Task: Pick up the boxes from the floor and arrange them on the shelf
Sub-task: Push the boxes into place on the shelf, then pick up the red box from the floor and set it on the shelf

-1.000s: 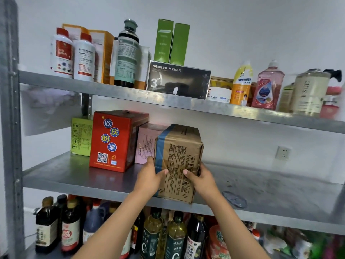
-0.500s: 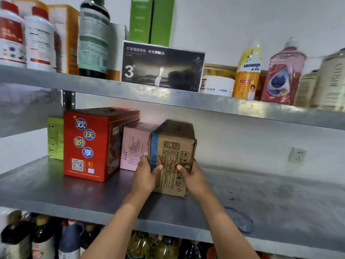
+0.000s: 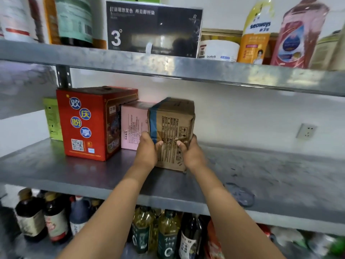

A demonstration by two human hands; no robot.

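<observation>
Since the earlier frame, the brown box (image 3: 172,134) has been pushed further back on the middle shelf (image 3: 74,171), beside the pink box (image 3: 133,125). It is clasped at its lower front corners by the left hand (image 3: 147,151) and right hand (image 3: 190,152). Its base is set on the shelf, right of the red box (image 3: 89,124).

Brown cardboard box (image 3: 173,133) with blue tape, upright on the grey metal middle shelf (image 3: 74,171), beside pink box (image 3: 133,124), red box (image 3: 87,122), green box (image 3: 52,118) leftward.
</observation>
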